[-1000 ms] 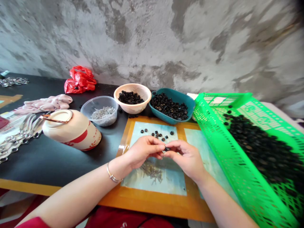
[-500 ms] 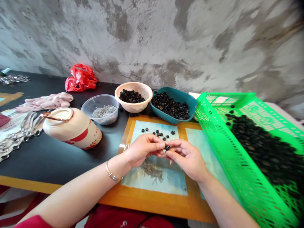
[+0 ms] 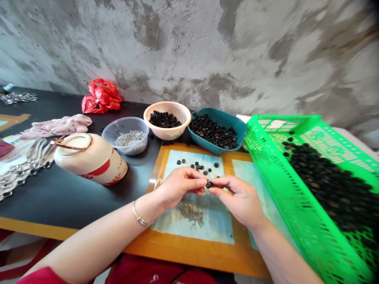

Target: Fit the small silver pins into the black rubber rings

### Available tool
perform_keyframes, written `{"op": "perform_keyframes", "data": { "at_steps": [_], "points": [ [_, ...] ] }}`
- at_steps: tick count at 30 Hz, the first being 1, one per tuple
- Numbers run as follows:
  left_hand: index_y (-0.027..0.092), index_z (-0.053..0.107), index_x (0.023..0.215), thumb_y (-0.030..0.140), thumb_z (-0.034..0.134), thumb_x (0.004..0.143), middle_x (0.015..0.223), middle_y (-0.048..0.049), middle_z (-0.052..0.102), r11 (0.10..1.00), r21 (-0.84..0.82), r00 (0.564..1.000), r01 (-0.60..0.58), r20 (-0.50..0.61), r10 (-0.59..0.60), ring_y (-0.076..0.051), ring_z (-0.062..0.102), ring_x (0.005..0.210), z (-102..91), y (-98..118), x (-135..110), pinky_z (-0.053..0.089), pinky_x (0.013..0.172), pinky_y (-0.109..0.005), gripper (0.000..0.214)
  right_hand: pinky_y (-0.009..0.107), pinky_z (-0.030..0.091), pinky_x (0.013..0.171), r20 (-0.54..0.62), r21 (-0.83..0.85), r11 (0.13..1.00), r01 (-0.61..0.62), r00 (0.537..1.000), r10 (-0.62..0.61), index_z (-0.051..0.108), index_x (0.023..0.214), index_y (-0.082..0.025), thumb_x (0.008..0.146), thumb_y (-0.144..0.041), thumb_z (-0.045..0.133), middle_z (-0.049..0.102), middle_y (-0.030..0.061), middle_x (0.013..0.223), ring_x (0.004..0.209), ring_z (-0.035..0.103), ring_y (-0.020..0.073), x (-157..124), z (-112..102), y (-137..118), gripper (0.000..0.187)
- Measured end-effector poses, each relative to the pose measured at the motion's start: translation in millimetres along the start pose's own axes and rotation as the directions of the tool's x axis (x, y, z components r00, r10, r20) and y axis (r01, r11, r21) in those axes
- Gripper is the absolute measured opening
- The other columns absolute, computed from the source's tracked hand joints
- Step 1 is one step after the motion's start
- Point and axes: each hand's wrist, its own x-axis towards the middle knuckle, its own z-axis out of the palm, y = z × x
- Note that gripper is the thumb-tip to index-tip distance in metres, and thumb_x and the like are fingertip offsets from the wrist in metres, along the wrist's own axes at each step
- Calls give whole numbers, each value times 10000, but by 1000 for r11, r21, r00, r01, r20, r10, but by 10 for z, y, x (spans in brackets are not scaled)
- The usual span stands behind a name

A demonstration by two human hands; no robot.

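My right hand (image 3: 241, 197) pinches a small round black part (image 3: 209, 184) between thumb and forefinger. My left hand (image 3: 180, 185), with a bracelet at the wrist, meets it from the other side, thumb and forefinger closed at the part's edge. Whatever lies inside the left fingertips is hidden. Both hands hover over a pale blue sheet (image 3: 219, 228) taped to the table. Several loose black round parts (image 3: 205, 172) lie just beyond the fingers. A heap of thin metal pins (image 3: 192, 215) rests below the hands.
Along the back stand a clear bowl (image 3: 108, 139) of metal pins, a pink bowl (image 3: 167, 134) and a teal basin (image 3: 217, 149), both with black parts. A green basket (image 3: 275, 189) of black parts fills the right. A cream bottle (image 3: 94, 165) and red plastic bag (image 3: 102, 96) are leftward.
The fingers of my right hand have shifted slightly around the black part, and its other fingers are more curled in. My left hand has hardly moved.
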Motion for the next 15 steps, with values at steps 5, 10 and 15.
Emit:
{"op": "perform_keyframes", "data": {
  "at_steps": [5, 10, 15],
  "points": [
    [121, 734, 724, 320, 859, 612, 648, -22, 690, 1000, 15, 1000, -7, -14, 7, -87, 606, 597, 11, -3, -2, 477, 636, -217, 261, 239, 550, 641, 15, -17, 1000, 21, 1000, -20, 698, 849, -227, 798, -223, 739, 746, -18, 769, 665, 689, 145, -2, 4, -13, 66],
    [128, 736, 710, 321, 862, 609, 675, -24, 703, 999, -35, 1000, 16, 11, -16, -89, 609, 617, 8, -56, 4, 473, 652, -225, 252, 227, 533, 623, 22, -26, 995, 96, 995, -96, 650, 843, -218, 808, -265, 743, 715, -25, 735, 641, 668, 131, 14, 33, 6, 110],
    [126, 717, 677, 307, 888, 563, 665, -19, 697, 994, -100, 999, 35, 7, -35, -103, 622, 632, 21, -59, -4, 482, 673, -243, 275, 293, 529, 697, 62, -77, 957, 280, 959, -276, 605, 1177, -217, 889, -334, 656, 695, 31, 861, 739, 643, 159, 49, 43, 43, 316]
  ]
}}
